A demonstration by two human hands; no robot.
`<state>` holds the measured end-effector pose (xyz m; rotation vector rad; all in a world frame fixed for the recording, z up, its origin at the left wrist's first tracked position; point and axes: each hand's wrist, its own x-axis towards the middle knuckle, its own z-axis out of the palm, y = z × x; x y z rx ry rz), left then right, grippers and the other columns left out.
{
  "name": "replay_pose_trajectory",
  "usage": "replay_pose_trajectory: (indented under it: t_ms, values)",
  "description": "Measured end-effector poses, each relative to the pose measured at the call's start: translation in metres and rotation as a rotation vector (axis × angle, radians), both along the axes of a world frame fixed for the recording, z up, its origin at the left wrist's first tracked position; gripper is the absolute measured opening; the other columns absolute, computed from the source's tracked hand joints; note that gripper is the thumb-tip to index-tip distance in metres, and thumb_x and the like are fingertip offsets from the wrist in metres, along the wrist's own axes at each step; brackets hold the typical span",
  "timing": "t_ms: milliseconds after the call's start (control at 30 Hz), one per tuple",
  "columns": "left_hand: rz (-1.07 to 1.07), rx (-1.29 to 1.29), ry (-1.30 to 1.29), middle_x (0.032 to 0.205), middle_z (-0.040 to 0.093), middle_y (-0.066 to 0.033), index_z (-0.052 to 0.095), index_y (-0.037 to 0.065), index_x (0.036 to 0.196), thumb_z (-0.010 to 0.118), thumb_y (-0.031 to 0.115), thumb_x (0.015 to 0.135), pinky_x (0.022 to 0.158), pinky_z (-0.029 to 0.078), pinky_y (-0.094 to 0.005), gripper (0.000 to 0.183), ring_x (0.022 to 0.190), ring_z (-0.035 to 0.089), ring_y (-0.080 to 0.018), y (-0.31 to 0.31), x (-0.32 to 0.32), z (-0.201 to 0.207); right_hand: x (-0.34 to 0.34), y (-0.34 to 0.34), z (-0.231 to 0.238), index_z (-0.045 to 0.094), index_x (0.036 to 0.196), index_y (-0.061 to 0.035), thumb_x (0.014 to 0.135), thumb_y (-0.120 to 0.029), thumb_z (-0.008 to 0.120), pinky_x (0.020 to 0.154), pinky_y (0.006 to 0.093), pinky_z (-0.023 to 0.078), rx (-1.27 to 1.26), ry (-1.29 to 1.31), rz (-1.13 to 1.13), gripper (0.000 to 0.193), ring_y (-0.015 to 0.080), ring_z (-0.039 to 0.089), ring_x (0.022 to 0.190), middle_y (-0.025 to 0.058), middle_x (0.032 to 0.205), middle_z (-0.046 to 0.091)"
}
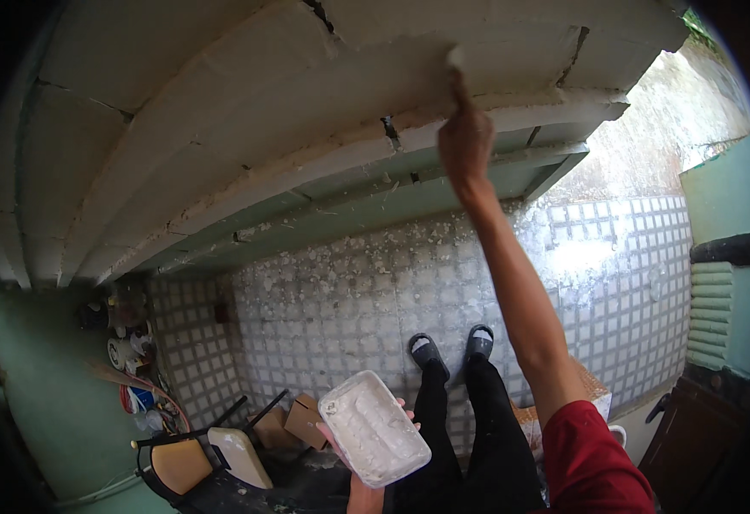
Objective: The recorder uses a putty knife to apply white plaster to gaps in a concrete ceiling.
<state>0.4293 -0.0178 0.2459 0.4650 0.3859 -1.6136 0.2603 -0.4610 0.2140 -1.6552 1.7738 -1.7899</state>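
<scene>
My left hand [338, 443] holds up a white rectangular plastic tub [326, 409] from below, its fingers wrapping both sides. Whitish paste [376, 433] coats the inside of the tub. My right arm reaches far forward to a pale panelled surface [375, 81] with ledges and dark gaps at the joints. In my right hand [467, 137] is a small slim tool [454, 62] with a pale end, held against or very near that surface. Blur keeps me from telling the tool's exact kind.
The tiled floor [332, 295] is spattered with white. My sandals [426, 349] stand on it. Chairs [182, 465] and a cardboard box [304, 420] are at lower left, near assorted clutter [139, 390]. A brown cabinet [692, 428] stands at lower right.
</scene>
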Motion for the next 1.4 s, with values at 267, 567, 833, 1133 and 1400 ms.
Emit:
replay_pose_trajectory:
  t_ms: [267, 567, 833, 1133, 1400]
  values:
    - [0.01, 0.019, -0.015, 0.134, 0.046, -0.033, 0.029, 0.009, 0.154, 0.044, 0.091, 0.076, 0.098, 0.046, -0.0672, 0.114, 0.116, 0.055, -0.0521, -0.008, -0.004, 0.012, 0.048, 0.035, 0.008, 0.056, 0.142, -0.0175, 0.083, 0.016, 0.045, 0.079, 0.0403, 0.058, -0.014, -0.076, 0.39, 0.069, 0.0259, 0.074, 0.095, 0.0127, 0.122, 0.069]
    - [0.013, -0.019, 0.007, 0.138, 0.043, -0.0337, 0.028, 0.008, 0.154, 0.045, 0.091, 0.075, 0.1, 0.045, -0.0677, 0.115, 0.12, 0.053, -0.0528, 0.007, 0.001, 0.001, -0.092, -0.02, 0.013, 0.057, 0.141, -0.0196, 0.099, -0.003, 0.042, 0.071, 0.0401, 0.058, -0.114, 0.1, -0.153, 0.048, 0.0297, 0.074, 0.087, 0.0156, 0.121, 0.069]
    - [0.032, 0.001, 0.021, 0.139, 0.043, -0.0333, 0.027, 0.008, 0.154, 0.045, 0.091, 0.076, 0.102, 0.042, -0.0682, 0.116, 0.122, 0.052, -0.0525, 0.009, 0.0, 0.0, 0.048, 0.026, 0.026, 0.055, 0.142, -0.0214, 0.083, 0.014, 0.043, 0.082, 0.0464, 0.055, 0.121, 0.012, 0.421, 0.07, 0.0346, 0.07, 0.099, 0.0174, 0.115, 0.069]
    - [0.016, -0.046, -0.062, 0.137, 0.046, -0.0297, 0.03, 0.004, 0.151, 0.046, 0.093, 0.073, 0.098, 0.045, -0.0672, 0.12, 0.12, 0.054, -0.0491, -0.005, 0.001, 0.016, -0.011, 0.005, 0.019, 0.055, 0.144, -0.021, 0.089, 0.011, 0.045, 0.06, 0.036, 0.056, 0.149, 0.083, -0.03, 0.064, 0.0233, 0.067, 0.062, 0.015, 0.123, 0.067]
    - [0.026, -0.011, -0.101, 0.141, 0.046, -0.0303, 0.029, 0.012, 0.155, 0.044, 0.091, 0.076, 0.1, 0.044, -0.068, 0.113, 0.122, 0.052, -0.052, 0.0, -0.009, 0.028, 0.021, 0.058, 0.018, 0.054, 0.143, -0.012, 0.088, 0.012, 0.048, 0.08, 0.0382, 0.055, 0.024, 0.062, 0.414, 0.06, 0.0291, 0.072, 0.088, 0.0179, 0.117, 0.071]
